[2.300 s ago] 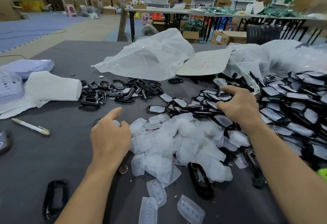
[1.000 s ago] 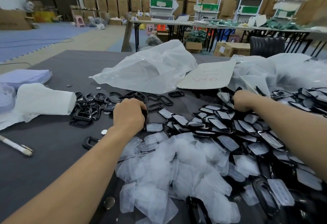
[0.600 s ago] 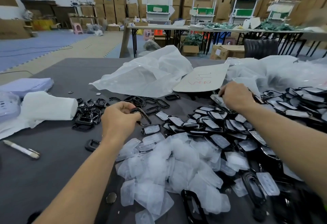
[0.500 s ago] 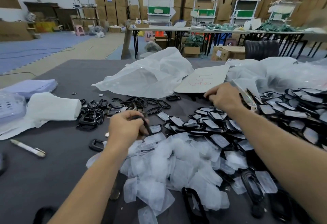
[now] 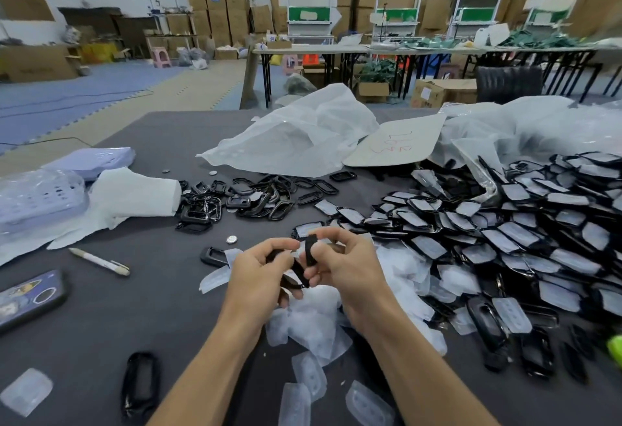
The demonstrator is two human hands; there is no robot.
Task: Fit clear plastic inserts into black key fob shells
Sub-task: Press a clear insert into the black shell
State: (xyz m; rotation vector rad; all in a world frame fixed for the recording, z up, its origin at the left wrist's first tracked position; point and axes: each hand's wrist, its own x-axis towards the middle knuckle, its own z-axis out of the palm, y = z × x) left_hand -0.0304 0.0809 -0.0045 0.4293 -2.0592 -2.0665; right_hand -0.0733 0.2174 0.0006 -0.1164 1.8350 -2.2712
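My left hand [image 5: 259, 277] and my right hand [image 5: 346, 267] meet above the table's middle, both pinching black key fob shells. The left holds a black shell [image 5: 292, 274] low between the palms; the right holds another black shell [image 5: 310, 248] upright at its fingertips. A heap of clear plastic inserts [image 5: 313, 321] lies directly under the hands. Empty black shells [image 5: 255, 196] are scattered behind, and a big pile of shells with inserts fitted [image 5: 511, 223] spreads to the right.
A phone [image 5: 28, 294] and a pen [image 5: 99, 261] lie at the left, with white paper [image 5: 134, 195] and lilac trays [image 5: 40, 200] beyond. Plastic bags [image 5: 296, 136] and a cardboard sheet [image 5: 395, 142] sit at the back. A loose shell [image 5: 139, 382] lies near the front edge.
My left hand picked a black shell from the scattered ones and drew back. My right hand left the fitted pile and came in to meet the left at the centre.
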